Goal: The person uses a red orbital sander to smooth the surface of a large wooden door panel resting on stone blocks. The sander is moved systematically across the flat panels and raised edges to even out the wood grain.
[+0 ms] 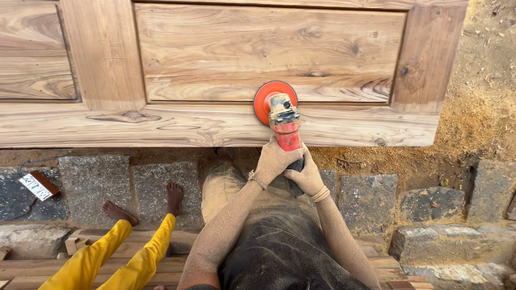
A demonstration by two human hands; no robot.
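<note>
Head view shows the dust-coated left hand [273, 161] and right hand [306, 177], fingers wrapped tight around the red handheld disc sander [282, 121], mid-sanding the panelled pale wooden door [226, 126], likely needing steady pressure along its bottom rail.

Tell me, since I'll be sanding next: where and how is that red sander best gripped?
Probably by the red body of the sander, from the rear end away from the orange disc, as the left hand and right hand do; the disc faces the wooden door.
</note>
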